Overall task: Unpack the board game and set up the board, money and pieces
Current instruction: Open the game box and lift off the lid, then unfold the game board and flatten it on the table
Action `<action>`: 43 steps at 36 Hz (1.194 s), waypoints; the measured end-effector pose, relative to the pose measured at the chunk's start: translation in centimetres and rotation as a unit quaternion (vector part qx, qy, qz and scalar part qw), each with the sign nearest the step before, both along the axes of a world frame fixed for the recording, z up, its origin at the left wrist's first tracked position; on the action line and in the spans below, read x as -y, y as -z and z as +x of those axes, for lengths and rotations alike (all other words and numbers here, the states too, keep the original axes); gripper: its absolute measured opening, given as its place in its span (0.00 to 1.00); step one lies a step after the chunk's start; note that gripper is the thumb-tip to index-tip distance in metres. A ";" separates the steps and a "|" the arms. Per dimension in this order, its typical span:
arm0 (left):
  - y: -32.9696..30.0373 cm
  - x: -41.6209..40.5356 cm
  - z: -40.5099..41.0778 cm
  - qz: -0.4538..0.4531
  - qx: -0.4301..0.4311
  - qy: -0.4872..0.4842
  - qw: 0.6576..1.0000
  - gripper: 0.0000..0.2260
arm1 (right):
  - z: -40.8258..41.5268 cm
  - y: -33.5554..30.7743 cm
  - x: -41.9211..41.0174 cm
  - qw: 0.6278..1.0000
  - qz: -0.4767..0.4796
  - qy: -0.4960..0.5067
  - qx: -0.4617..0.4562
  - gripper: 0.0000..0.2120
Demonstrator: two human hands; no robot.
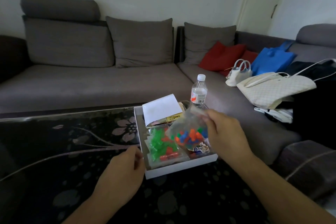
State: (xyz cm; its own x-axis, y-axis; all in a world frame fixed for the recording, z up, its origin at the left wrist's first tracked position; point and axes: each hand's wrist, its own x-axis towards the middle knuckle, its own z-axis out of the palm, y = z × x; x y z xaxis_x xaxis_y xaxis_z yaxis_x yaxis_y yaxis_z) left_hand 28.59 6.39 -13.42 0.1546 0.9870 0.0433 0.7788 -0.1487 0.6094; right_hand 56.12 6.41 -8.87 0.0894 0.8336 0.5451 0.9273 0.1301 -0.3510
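A white game box [181, 168] sits open on a dark glass table [72, 142] printed with pale flowers, close to the table's far right corner, its right side near the table edge. The right hand [224, 135] pinches the top of a clear bag of pieces [189, 132] between thumb and fingers and holds it above the box's right half; small orange, blue and green pieces show through the plastic. The left hand [121, 171] rests at the box's near left corner with its fingers curled against the left wall, though whether they grip the wall or only touch it cannot be told. Inside the box, on the left, lies a second packet of green and red pieces [161, 146]. At the far end a white folded sheet [161, 110] leans over a yellow booklet [171, 119] whose print is too small to read. A water bottle [198, 90] with a white cap stands just beyond the box's far right corner; its label carries a red patch and a barcode, the words blurred. To the left of the box the tabletop stretches open and bare. Behind runs a grey sofa [91, 78] holding red cushions [221, 56], a blue bag [271, 62] and white handbags [272, 87].
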 end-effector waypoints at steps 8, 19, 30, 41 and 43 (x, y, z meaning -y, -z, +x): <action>-0.5 0.7 -1.4 0.007 0.062 0.034 0.998 0.07 | 3.3 -3.0 3.3 0.923 -0.112 -0.021 -0.367 0.09; 1.0 -2.4 1.9 0.045 0.053 0.066 0.995 0.10 | 7.9 7.1 6.8 0.916 -0.307 0.207 -0.152 0.07; 1.5 -13.4 9.0 0.046 -0.155 0.145 0.976 0.21 | 3.1 4.6 3.3 0.980 -0.113 0.129 -0.096 0.19; -1.7 -14.4 5.7 0.174 0.084 0.066 0.979 0.18 | 0.4 4.5 3.0 0.983 -0.114 0.050 -0.136 0.17; -3.4 -14.1 4.2 0.201 0.130 0.049 0.970 0.18 | -0.9 3.7 2.8 0.982 -0.113 0.031 -0.149 0.16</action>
